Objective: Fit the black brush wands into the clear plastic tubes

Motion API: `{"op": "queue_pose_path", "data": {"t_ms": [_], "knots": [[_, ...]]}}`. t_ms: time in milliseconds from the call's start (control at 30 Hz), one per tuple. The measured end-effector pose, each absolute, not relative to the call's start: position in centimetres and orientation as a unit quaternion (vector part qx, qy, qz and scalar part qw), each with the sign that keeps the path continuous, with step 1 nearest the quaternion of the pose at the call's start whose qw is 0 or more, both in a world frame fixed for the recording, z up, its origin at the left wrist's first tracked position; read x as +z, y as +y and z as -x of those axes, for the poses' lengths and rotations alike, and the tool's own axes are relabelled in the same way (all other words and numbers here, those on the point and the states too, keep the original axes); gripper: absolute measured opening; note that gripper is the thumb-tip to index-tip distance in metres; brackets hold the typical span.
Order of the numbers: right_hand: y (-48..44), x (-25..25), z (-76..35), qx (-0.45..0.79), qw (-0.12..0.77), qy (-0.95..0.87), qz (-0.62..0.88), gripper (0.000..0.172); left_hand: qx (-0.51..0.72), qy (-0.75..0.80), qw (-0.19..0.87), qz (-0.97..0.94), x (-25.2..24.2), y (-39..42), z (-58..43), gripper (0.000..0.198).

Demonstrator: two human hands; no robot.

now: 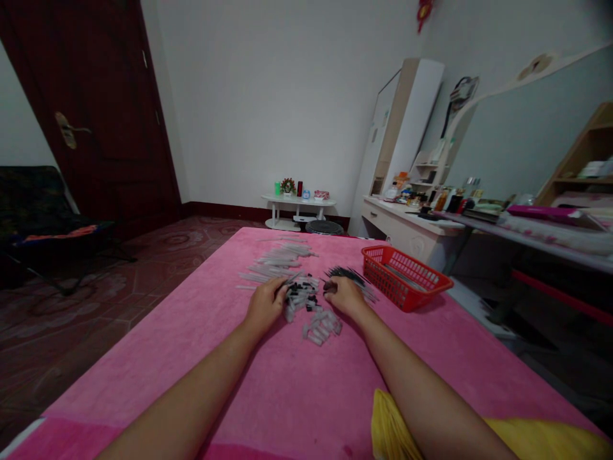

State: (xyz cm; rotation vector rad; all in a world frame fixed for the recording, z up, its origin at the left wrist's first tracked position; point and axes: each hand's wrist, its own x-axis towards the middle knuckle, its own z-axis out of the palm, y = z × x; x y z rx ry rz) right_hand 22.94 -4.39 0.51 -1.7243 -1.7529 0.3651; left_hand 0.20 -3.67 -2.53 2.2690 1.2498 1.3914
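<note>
My left hand [267, 305] is closed in a pinch at the left side of a pile of small black and clear pieces [302, 295]. What its fingertips hold is too small to make out. Across the pile, my right hand [347, 296] curls with thumb and fingers pressed together beside a bundle of thin dark rods [348, 275] that look like pen refills; its grip is hidden. Long pale tubes [278, 257], resembling pen barrels, lie in a heap behind my left hand. Short clear caps [322, 327] form a small pile nearer me, between my forearms.
A red plastic basket [407, 281] with some thin rods inside stands right of my right hand. Pink cloth [287, 396] covers the table. Yellow fabric [395, 425] lies under my right forearm. A dresser [402, 223] and a low white stand [299, 200] are beyond.
</note>
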Motion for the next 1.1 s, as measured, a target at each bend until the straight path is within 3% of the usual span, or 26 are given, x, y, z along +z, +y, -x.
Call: {"op": "queue_pose_path", "data": {"t_ms": [200, 533, 767, 900, 1100], "knots": [[-5.2, 2.2, -21.6, 0.117, 0.235, -0.721, 0.641, 0.015, 0.501, 0.438, 0.151, -0.731, -3.0, -2.9, 0.3, 0.031], [-5.6, 3.9, -23.5, 0.182, 0.119, -0.769, 0.602, 0.009, 0.485, 0.435, 0.125, -0.748, -2.8, -3.1, 0.2, 0.030], [-6.1, 3.6, -22.0, 0.223, 0.071, -0.825, 0.515, 0.029, 0.472, 0.443, 0.128, -0.752, -2.5, -3.4, 0.1, 0.030], [-6.1, 3.0, -21.4, 0.200, 0.087, -0.825, 0.521, 0.021, 0.463, 0.445, 0.126, -0.756, -2.3, -3.6, 0.1, 0.030], [-5.2, 2.5, -21.7, 0.179, 0.186, -0.801, 0.540, 0.015, 0.451, 0.450, 0.124, -0.761, -2.3, -3.7, 0.0, 0.030]]}}
